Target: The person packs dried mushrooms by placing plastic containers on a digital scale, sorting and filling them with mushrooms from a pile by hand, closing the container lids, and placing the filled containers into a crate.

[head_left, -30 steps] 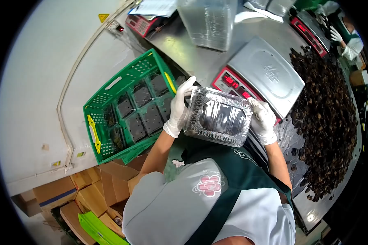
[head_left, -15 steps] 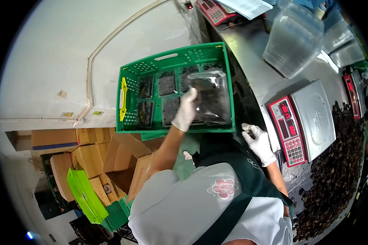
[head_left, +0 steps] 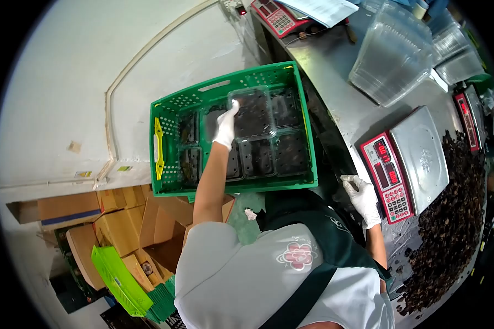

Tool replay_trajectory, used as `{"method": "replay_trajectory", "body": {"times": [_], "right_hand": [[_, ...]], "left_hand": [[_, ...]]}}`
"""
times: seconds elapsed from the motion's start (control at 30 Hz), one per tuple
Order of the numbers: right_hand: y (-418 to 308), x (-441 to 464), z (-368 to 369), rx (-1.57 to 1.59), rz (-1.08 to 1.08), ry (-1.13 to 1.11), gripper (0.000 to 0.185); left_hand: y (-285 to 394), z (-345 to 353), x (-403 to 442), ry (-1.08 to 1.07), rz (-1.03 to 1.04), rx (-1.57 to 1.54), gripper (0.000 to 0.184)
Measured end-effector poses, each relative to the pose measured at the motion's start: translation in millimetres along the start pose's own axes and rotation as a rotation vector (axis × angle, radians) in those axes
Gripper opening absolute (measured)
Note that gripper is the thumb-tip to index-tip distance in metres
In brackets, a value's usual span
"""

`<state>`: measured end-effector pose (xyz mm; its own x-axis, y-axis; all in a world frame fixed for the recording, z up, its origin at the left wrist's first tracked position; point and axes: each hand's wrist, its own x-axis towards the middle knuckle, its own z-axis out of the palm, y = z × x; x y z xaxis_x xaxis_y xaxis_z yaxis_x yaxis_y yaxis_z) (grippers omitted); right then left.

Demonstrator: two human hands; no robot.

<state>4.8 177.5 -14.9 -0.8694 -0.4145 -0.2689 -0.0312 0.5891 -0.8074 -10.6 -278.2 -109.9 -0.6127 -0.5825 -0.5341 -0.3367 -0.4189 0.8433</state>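
Note:
My left hand (head_left: 225,127), in a white glove, grips the left side of a clear plastic container (head_left: 253,112) with dark contents. It holds the container over a green crate (head_left: 252,74), above several similar filled containers (head_left: 292,153) in rows. The container and hand are slightly blurred. My right hand (head_left: 363,202), also gloved, is by the metal table's edge, just left of a red-framed scale (head_left: 387,175). Its fingers are loosely bent and apart, with nothing visible in them. The scale's metal pan (head_left: 420,159) has nothing on it.
Dark, shrivelled loose pieces (head_left: 450,236) are heaped on the table right of the scale. Stacked clear containers (head_left: 392,55) stand farther back, near a second scale (head_left: 280,19) with papers. Cardboard boxes (head_left: 121,230) and a light-green crate (head_left: 118,279) lie at lower left.
My left hand has carried the container leftward across the crate, uncovering filled containers at its right end. My right hand has shifted slightly right and down, closer to the scale.

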Motion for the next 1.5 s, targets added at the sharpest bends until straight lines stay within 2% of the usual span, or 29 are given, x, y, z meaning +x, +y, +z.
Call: {"method": "replay_trajectory", "body": {"times": [0.07,0.1,0.17,0.2,0.27,0.3,0.33,0.37,0.4,0.43,0.5,0.6,0.67,0.7,0.73,0.8,0.83,0.9,0.93,0.97,1.03,1.1,1.27,1.3,1.37,1.43,1.47,1.5], "right_hand": [[-3.0,-4.4,-3.9,0.012,0.018,0.038,0.020],[-4.3,-6.7,-5.3,0.028,0.026,0.060,0.020],[-0.2,-12.6,-6.5,-0.003,0.049,0.114,0.020],[1.1,-16.6,-7.6,-0.001,0.076,0.136,0.020],[3.6,-25.6,-10.8,0.003,0.108,0.190,0.019],[5.0,-30.6,-11.8,0.026,0.127,0.223,0.019],[6.1,-35.7,-12.8,0.041,0.189,0.235,0.019],[6.9,-40.2,-14.0,0.058,0.247,0.247,0.019],[7.1,-44.0,-15.7,0.052,0.278,0.250,0.019],[18.8,-48.4,-13.7,0.026,0.234,0.279,0.019],[27.3,-56.7,-13.4,0.020,0.228,0.325,0.018],[37.3,-66.2,-11.7,0.090,0.216,0.387,0.016],[36.1,-69.5,-13.0,0.098,0.249,0.388,0.016],[34.7,-70.6,-14.5,0.105,0.287,0.380,0.016],[28.9,-71.9,-17.3,0.132,0.322,0.374,0.017],[30.2,-74.7,-18.7,0.137,0.304,0.401,0.017],[31.2,-77.5,-19.6,0.141,0.292,0.420,0.017],[33.3,-83.9,-21.2,0.127,0.251,0.453,0.017],[36.1,-87.4,-21.2,0.130,0.241,0.476,0.017],[39.8,-91.2,-21.0,0.132,0.231,0.497,0.017],[52.4,-100.0,-20.8,0.076,0.256,0.512,0.017],[60.2,-110.5,-18.8,0.169,0.283,0.564,0.016],[67.5,-134.1,-22.1,0.193,0.336,0.634,0.016],[68.8,-137.0,-22.6,0.205,0.350,0.653,0.016],[70.9,-143.7,-24.7,0.159,0.399,0.671,0.018],[82.1,-148.0,-23.9,0.138,0.359,0.678,0.021],[80.8,-150.6,-25.4,0.088,0.329,0.699,0.020],[83.8,-152.8,-26.0,0.084,0.338,0.690,0.021]], "left_hand": [[-21.1,31.0,44.1,-0.099,0.042,0.108,0.052],[-15.4,61.5,28.3,-0.090,0.160,0.168,0.058],[-57.4,84.1,70.6,-0.083,0.335,0.361,0.069],[-80.5,89.7,92.6,-0.049,0.337,0.364,0.074],[-83.1,108.1,88.5,-0.011,0.341,0.364,0.082],[-87.8,114.1,89.1,0.119,0.352,0.471,0.085],[-79.4,119.5,72.4,0.126,0.402,0.462,0.090],[-71.5,119.5,70.5,0.157,0.425,0.609,0.093],[-61.8,131.3,56.9,0.368,0.461,0.844,0.089],[-47.1,139.5,46.4,0.382,0.551,0.802,0.076],[-23.6,160.3,40.4,0.342,0.891,0.538,0.059],[57.9,218.4,-30.4,0.049,1.135,0.346,0.038],[91.4,263.0,-75.3,-0.137,1.380,0.255,0.034],[102.9,282.7,-91.3,-0.187,1.533,0.336,0.034],[113.0,301.7,-112.5,-0.337,1.593,0.313,0.034],[130.3,332.4,-139.9,-0.445,1.839,0.484,0.039],[134.1,345.9,-148.5,-0.421,1.976,0.664,0.043],[135.6,370.3,-152.0,-0.400,2.081,0.900,0.045],[133.1,381.7,-145.6,-0.351,2.101,0.983,0.046],[132.4,389.2,-137.1,-0.469,1.980,1.094,0.042],[145.4,395.5,-137.2,-0.533,1.941,1.338,0.033],[148.8,406.4,-124.2,-0.591,1.911,1.101,0.017],[161.2,417.0,-122.5,-0.636,1.911,1.078,0.018],[161.2,420.1,-115.4,-0.655,1.957,0.968,0.022],[169.0,422.3,-111.2,-0.613,2.031,0.866,0.021],[185.0,419.2,-121.0,-0.614,2.038,0.789,0.013],[192.4,414.8,-143.6,-0.454,2.107,0.748,0.012],[193.8,413.8,-158.3,-0.391,2.117,0.639,0.011]]}}
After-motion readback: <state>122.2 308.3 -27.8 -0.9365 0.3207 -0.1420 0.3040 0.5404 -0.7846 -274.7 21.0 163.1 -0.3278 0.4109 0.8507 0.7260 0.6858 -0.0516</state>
